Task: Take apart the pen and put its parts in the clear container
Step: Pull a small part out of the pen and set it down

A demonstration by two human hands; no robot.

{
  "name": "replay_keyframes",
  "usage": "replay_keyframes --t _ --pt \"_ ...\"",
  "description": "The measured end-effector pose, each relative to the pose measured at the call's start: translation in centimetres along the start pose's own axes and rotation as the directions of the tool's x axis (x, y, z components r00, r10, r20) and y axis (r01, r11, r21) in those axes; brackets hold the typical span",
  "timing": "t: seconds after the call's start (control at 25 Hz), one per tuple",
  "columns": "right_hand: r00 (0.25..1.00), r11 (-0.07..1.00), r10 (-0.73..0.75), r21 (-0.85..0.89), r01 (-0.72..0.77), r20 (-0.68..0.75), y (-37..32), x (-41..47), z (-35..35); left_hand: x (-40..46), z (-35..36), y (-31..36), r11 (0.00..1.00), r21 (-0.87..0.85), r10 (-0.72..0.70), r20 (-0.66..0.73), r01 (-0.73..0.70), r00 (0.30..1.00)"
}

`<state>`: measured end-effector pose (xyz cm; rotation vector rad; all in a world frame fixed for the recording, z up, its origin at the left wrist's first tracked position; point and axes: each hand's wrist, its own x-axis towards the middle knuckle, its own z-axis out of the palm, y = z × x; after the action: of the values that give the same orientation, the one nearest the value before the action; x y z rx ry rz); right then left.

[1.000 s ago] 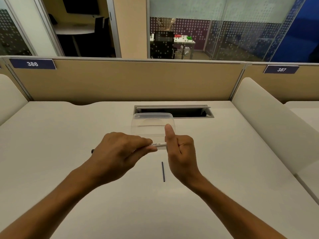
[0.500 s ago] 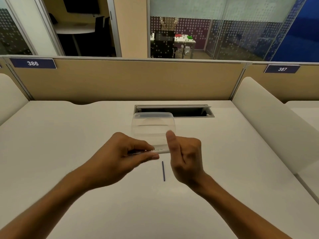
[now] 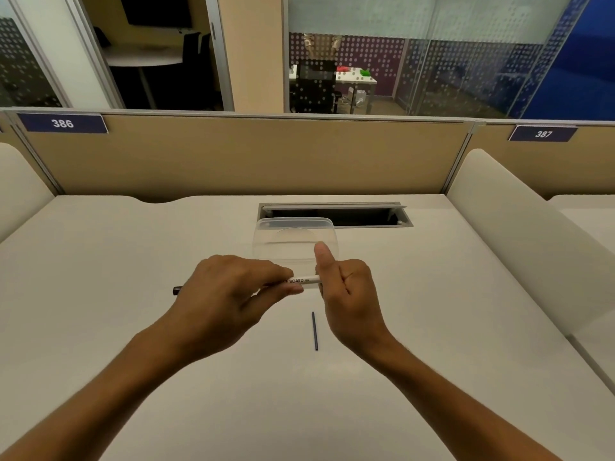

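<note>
Your left hand (image 3: 229, 291) is curled around the pen (image 3: 301, 281), fingers pinching its white barrel; the dark tip pokes out at 9 o'clock of that hand. Your right hand (image 3: 346, 294) closes on the barrel's other end, thumb raised. The pen lies level between both hands, just above the desk (image 3: 133, 261). The clear container (image 3: 294, 242) sits at 12 o'clock of the pen, near it. A thin blue rod (image 3: 314, 331) lies on the desk at 6 o'clock, just beside your right hand.

Pen (image 3: 301, 281) mostly hidden by hands; forearms cut off below.
</note>
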<state>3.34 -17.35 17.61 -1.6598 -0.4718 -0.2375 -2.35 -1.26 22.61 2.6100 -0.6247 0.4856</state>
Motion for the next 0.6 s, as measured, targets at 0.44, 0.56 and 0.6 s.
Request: replay_keyframes --t 0.44,0.56,0.6 --pt "0.79 0.721 -0.609 -0.367 0.588 0.069 0.5 0.0 -0.6 0.2 -1.2 -1.2 0.862 -0.47 -0.082 0.241 0.19 0.967" --pt "0.998 0.997 -0.065 -0.046 0.066 0.024 0.5 -0.3 0.1 0.0 -0.5 -1.2 0.983 0.124 0.135 0.02 -0.136 0.991" --pt "0.992 0.994 0.109 0.015 -0.11 0.061 0.6 -0.2 0.3 0.0 -0.5 -1.2 0.946 0.262 0.187 0.03 -0.188 0.982"
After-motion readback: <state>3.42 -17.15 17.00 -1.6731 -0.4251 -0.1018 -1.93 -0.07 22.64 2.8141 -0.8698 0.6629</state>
